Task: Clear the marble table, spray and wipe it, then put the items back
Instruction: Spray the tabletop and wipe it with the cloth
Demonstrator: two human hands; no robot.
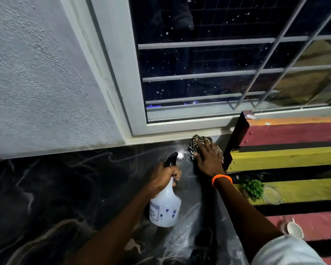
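Right hand (208, 156) is pressing flat, fingers spread, on the striped cloth (196, 145) at the black marble table (65, 188) far corner by the window; left hand (163, 178) is gripping the spray bottle (165, 207) neck. Best keeping the palm flat and sweeping the wet sheen toward the edge, overlapping passes.

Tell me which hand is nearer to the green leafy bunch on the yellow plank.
The right hand. It presses the cloth on the table, up and left of the green bunch. The left hand grips the spray bottle, farther left.
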